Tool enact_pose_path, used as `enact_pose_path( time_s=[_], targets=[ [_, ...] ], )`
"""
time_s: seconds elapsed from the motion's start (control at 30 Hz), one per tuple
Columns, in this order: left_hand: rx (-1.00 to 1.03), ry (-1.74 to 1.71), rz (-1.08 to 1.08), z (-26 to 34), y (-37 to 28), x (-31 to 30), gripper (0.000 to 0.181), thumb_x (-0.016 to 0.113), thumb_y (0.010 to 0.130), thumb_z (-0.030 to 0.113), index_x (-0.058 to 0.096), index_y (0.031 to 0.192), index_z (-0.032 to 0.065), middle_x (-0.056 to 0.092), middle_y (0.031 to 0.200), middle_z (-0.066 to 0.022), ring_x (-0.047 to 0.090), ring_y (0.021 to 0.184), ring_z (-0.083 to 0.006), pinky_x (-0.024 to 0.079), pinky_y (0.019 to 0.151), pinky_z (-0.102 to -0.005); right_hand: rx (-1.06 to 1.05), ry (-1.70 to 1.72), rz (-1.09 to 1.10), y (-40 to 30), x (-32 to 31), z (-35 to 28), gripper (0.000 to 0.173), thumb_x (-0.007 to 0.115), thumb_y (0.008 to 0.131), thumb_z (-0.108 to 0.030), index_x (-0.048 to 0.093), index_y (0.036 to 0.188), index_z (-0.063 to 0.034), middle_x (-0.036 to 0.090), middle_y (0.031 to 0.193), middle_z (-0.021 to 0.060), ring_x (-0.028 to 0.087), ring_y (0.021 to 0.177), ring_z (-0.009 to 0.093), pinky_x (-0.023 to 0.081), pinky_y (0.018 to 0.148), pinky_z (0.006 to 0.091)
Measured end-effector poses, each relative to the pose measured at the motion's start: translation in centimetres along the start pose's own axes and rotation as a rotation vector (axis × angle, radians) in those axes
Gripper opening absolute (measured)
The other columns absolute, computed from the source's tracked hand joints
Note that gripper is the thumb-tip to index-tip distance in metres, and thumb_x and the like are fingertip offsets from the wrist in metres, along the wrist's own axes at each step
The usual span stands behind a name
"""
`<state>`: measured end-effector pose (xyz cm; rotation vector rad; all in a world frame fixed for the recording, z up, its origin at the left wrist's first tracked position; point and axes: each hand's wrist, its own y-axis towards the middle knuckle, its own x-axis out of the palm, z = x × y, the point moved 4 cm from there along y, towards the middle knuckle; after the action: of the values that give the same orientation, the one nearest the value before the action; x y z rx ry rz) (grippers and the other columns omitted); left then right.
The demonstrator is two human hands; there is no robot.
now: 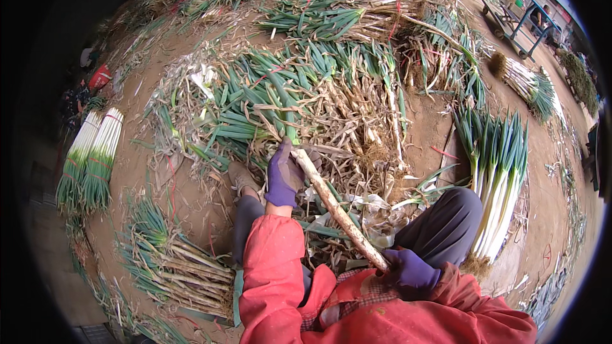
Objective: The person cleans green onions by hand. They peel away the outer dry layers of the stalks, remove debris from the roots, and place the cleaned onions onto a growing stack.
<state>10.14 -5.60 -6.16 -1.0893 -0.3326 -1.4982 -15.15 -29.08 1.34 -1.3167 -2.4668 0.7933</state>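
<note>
A long green onion [337, 208] with a soil-stained pale stalk lies slantwise across the front of my body. My left hand [285, 174], in a purple glove, grips it where the stalk meets the green leaves. Near its lower end, by my right knee, my right hand [411, 268] is closed around the stalk, also gloved in purple. Beneath and beyond the onion spreads a heap of unpeeled green onions [354, 105] with dry brown leaves and roots. Peeled white onions with green tops [495, 191] lie side by side to the right of my right knee.
Two tied bundles of clean green onions [98, 162] lie at the left. An untrimmed bundle [191, 272] is at the lower left, with more bundles [334, 9] at the far side. Another bundle [523, 83] and a blue-handled cart [521, 26] are at the upper right. A person [539, 16] is beyond the cart.
</note>
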Motion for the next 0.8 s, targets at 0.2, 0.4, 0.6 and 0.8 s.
enact_pose_path(
  time_s=[0.2, 0.4, 0.6, 0.8],
  targets=[
    [0.159, 0.071, -0.046, 2.1, -2.6, 3.1, 0.030, 0.058, 0.090, 0.028, 0.055, 0.100, 0.0000, 0.064, 0.076, -0.0140, 0.065, 0.066, -0.0287, 0.056, 0.063, -0.0383, 0.024, 0.618, -0.020, 3.3, 1.8, 1.3, 0.027, 0.054, 0.093, -0.015, 0.055, 0.114, 0.0020, 0.058, 0.080, 0.0011, 0.052, 0.070, 0.008, 0.045, 0.066, 0.0233],
    [0.640, 0.360, 0.088, 3.3, -2.0, 0.8, 0.031, 0.056, 0.086, 0.018, 0.062, 0.092, -0.0112, 0.066, 0.097, -0.0149, 0.065, 0.090, -0.0211, 0.052, 0.079, -0.0311, -0.101, 0.006, 0.206, 2.8, 0.1, 1.7, 0.031, 0.055, 0.092, -0.031, 0.058, 0.110, -0.0056, 0.060, 0.072, 0.0013, 0.055, 0.057, 0.006, 0.040, 0.051, 0.0203],
    [0.256, 0.071, -0.019, 2.2, -2.0, 2.6, 0.048, 0.051, 0.091, 0.048, 0.053, 0.106, 0.0020, 0.058, 0.084, -0.0047, 0.056, 0.074, -0.0173, 0.048, 0.067, -0.0339, 0.006, 0.542, -0.122, 3.6, -0.1, -2.5, 0.028, 0.048, 0.096, -0.030, 0.055, 0.104, -0.0037, 0.056, 0.071, 0.0000, 0.053, 0.061, 0.006, 0.043, 0.054, 0.0214],
    [0.519, 0.277, 0.224, 0.5, -1.3, 0.4, 0.038, 0.066, 0.085, 0.032, 0.065, 0.102, -0.0028, 0.064, 0.099, -0.0044, 0.059, 0.091, -0.0123, 0.043, 0.083, -0.0262, -0.085, 0.284, 0.008, 3.2, -0.7, -3.9, 0.029, 0.047, 0.097, -0.028, 0.058, 0.098, -0.0009, 0.053, 0.066, -0.0012, 0.051, 0.058, 0.006, 0.040, 0.054, 0.0216]
  ],
)
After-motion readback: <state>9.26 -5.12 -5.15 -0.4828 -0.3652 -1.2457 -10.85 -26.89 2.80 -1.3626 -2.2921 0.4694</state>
